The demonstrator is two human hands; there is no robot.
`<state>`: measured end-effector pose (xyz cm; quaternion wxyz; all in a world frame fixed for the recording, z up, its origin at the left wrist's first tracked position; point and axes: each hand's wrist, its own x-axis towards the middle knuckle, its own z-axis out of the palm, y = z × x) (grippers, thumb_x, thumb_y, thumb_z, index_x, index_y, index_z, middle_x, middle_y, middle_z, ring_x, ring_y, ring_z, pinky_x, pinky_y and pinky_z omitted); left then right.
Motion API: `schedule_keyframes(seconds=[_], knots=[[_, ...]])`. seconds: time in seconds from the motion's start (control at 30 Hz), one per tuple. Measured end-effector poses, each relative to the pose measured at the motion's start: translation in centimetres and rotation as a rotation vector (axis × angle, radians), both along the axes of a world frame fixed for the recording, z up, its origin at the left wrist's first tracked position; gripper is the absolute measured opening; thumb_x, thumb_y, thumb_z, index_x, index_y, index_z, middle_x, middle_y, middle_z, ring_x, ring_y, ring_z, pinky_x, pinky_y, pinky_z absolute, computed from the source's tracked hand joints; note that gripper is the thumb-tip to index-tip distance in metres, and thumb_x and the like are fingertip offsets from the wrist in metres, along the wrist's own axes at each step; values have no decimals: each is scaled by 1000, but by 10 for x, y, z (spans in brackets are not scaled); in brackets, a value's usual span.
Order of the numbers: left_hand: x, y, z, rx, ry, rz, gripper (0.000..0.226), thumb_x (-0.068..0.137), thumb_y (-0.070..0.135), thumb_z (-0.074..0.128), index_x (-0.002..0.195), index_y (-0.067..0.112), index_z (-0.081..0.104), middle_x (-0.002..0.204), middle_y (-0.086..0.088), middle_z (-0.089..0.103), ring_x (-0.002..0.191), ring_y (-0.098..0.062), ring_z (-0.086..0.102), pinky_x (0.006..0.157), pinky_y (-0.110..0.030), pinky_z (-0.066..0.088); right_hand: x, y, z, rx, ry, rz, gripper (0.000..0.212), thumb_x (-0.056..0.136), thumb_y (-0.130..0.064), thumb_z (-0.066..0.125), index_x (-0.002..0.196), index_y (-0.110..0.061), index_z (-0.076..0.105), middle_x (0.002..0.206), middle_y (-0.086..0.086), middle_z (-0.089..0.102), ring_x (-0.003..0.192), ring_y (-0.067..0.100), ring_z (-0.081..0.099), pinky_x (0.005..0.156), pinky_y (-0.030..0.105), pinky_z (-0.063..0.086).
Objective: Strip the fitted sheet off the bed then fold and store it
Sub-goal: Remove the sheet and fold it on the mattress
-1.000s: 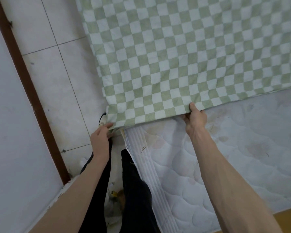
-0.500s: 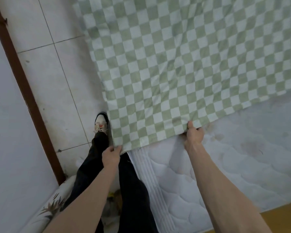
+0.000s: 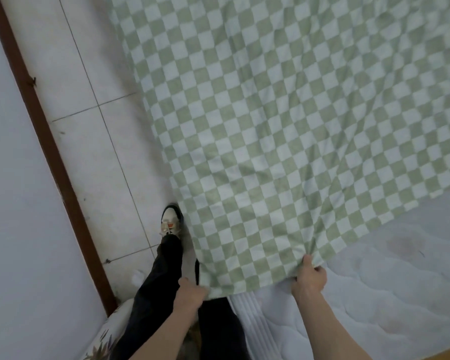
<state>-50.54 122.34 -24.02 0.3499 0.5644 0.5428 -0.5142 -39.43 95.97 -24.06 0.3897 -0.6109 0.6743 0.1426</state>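
The green-and-white checked fitted sheet [image 3: 283, 141] spreads over most of the upper frame, covering the far part of the bare white quilted mattress [image 3: 390, 279]. Its near edge is lifted off the mattress corner. My left hand [image 3: 189, 294] grips the sheet's near left corner, just beside my dark trouser leg. My right hand [image 3: 309, 276] pinches the same edge further right, bunching the cloth above the mattress surface. The sheet's far side runs out of frame.
White floor tiles [image 3: 94, 157] lie left of the bed, bounded by a brown skirting strip [image 3: 50, 162] and a white wall. My left foot in a pale shoe [image 3: 170, 222] stands on the tiles by the mattress edge. A floral fabric [image 3: 102, 339] lies at bottom left.
Both hands have pulled the sheet's near edge toward me and lower in view, exposing less mattress below the edge. My left foot has stepped forward onto the tiles.
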Motion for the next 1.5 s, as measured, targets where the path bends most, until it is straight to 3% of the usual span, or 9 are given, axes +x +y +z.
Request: schedule_keyframes(seconds=[0.17,0.3,0.5,0.67,0.93,1.03,1.2,1.4,1.5], knots=[[87,49,10,-27,-200,-148,52,93,45,59,134,14,56,132,-3,63,110,-19,62,92,-35,51,33,17,23,-120,183,-69,58,95,-25,64,142,-1,40,144,24,48,125,43,52,100,47,44],[169,93,41,-47,-373,-241,34,95,38,60,124,22,65,123,4,66,111,-16,63,100,-34,51,69,64,53,-231,173,222,54,89,-16,69,135,2,46,136,30,48,123,47,48,100,52,40],[254,177,95,-64,-493,-436,28,98,35,59,124,24,64,119,7,64,108,-8,60,82,-19,44,120,179,111,543,149,660,17,97,-21,61,109,-9,65,100,11,72,82,21,68,77,35,55],[301,288,134,-165,-425,-660,17,99,40,57,115,35,60,110,17,63,98,-2,59,78,-16,42,174,267,154,474,229,947,19,93,-27,59,100,-12,67,100,4,73,93,20,69,86,32,54],[451,480,169,-67,-282,-979,18,98,40,56,111,28,62,123,5,66,113,-11,61,97,-23,44,327,387,209,461,106,485,19,99,-21,52,94,-9,66,93,8,73,79,20,66,75,37,56],[535,486,184,-109,-260,-1094,25,100,37,55,121,26,62,129,3,65,117,-13,60,96,-24,44,386,406,219,490,-18,385,18,102,-22,50,103,-12,65,99,6,72,85,21,66,69,28,53],[688,448,202,-192,-430,-1117,26,102,35,54,124,24,63,119,5,66,111,-15,62,90,-28,47,457,415,207,447,-77,236,18,103,-21,49,107,-11,64,102,10,70,98,29,68,77,35,55],[819,483,248,-203,-571,-1002,9,99,36,60,107,37,64,102,15,70,95,-3,67,76,-19,47,537,451,208,461,179,294,26,97,-10,46,109,4,63,100,22,70,79,29,59,70,36,46],[868,545,262,-162,-471,-1079,8,99,33,61,106,37,63,104,14,69,98,-7,67,87,-26,50,617,488,235,476,67,328,26,98,-18,47,109,-2,65,102,14,71,82,25,63,72,35,48]])
